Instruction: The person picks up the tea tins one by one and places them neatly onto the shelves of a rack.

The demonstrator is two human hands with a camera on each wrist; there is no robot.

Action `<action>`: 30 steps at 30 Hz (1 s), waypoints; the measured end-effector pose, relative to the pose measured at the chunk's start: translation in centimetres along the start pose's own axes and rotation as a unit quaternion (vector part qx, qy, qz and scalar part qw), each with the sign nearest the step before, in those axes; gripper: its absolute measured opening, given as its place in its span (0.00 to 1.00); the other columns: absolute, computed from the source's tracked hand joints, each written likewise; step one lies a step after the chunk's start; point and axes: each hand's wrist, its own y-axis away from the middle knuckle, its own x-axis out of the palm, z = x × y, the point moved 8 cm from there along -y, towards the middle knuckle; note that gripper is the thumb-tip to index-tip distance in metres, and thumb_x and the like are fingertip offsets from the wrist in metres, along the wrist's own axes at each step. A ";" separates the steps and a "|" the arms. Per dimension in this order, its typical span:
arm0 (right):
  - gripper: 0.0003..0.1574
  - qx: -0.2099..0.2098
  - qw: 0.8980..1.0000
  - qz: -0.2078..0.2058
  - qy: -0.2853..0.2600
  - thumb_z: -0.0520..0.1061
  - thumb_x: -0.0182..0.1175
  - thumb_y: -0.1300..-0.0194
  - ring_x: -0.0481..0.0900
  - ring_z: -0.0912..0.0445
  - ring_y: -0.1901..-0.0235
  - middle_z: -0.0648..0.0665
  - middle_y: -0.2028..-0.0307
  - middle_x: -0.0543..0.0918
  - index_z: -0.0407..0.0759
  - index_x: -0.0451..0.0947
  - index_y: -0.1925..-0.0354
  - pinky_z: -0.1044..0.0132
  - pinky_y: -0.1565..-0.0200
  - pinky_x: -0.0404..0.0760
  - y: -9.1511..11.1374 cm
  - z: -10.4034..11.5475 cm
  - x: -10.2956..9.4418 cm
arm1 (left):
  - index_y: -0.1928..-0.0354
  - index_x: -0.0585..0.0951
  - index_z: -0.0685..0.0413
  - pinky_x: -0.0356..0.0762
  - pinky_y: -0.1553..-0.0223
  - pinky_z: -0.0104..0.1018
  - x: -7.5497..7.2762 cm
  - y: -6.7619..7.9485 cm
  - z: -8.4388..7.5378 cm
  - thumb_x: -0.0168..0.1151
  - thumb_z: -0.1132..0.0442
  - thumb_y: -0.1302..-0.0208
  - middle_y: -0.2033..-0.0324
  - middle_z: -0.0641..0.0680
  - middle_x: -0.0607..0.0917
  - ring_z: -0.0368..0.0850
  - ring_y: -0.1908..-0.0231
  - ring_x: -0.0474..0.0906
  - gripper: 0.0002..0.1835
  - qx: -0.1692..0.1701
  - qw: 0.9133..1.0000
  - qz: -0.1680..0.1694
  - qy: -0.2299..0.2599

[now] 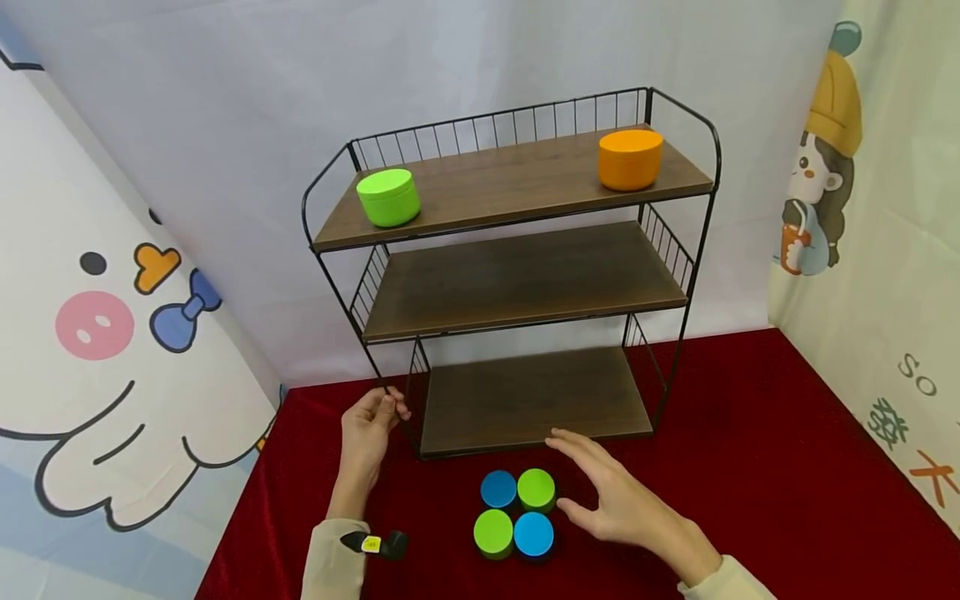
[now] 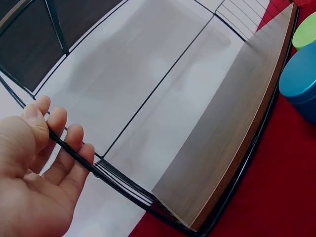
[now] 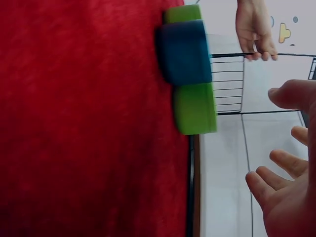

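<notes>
A three-tier rack of black wire with dark wooden shelves (image 1: 517,275) stands in front of me. My left hand (image 1: 366,429) holds its left front post low down. In the left wrist view the thumb and curled fingers (image 2: 74,138) of that hand lie around the black post (image 2: 69,148). My right hand (image 1: 618,496), fingers spread and holding nothing, hovers just right of a group of round lidded tins. That group has a dark blue tin (image 1: 498,489), a green tin (image 1: 536,489) behind right, another green tin (image 1: 493,533) and a brighter blue tin (image 1: 534,534) in front.
On the top shelf a green tin (image 1: 388,198) sits at the left and an orange tin (image 1: 630,160) at the right. Dark red cloth (image 1: 750,467) covers the table. Printed curtains (image 1: 885,275) hang at the sides and back.
</notes>
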 end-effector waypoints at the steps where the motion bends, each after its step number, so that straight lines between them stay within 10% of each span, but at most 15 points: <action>1: 0.48 0.007 1.000 0.008 -0.001 0.42 0.73 0.37 0.68 0.41 0.28 0.39 0.24 0.64 0.47 0.63 0.24 0.39 0.39 0.79 0.1 -0.3 0.2 | 0.56 0.78 0.70 0.85 0.53 0.32 0.0 0.0 0.1 0.51 0.65 0.21 0.70 0.49 0.84 0.40 0.65 0.83 0.12 0.003 1.000 -0.003 0.002; 17: 0.51 0.084 0.989 0.110 -0.051 0.43 0.69 0.34 0.59 0.35 0.24 0.35 0.22 0.57 0.49 0.55 0.21 0.33 0.33 0.71 0.2 -3.2 3.2 | 0.50 0.80 0.68 0.85 0.49 0.35 0.4 0.5 0.0 0.54 0.62 0.20 0.63 0.49 0.88 0.43 0.60 0.86 0.13 0.048 0.991 0.012 0.126; 30: 0.50 0.077 0.984 0.147 -0.058 0.36 0.66 0.34 0.62 0.42 0.25 0.40 0.22 0.59 0.46 0.55 0.21 0.40 0.31 0.71 -0.1 -3.3 5.0 | 0.50 0.77 0.74 0.82 0.61 0.29 0.4 0.1 0.2 0.53 0.58 0.20 0.70 0.48 0.84 0.40 0.67 0.81 0.20 0.023 0.996 -0.018 0.087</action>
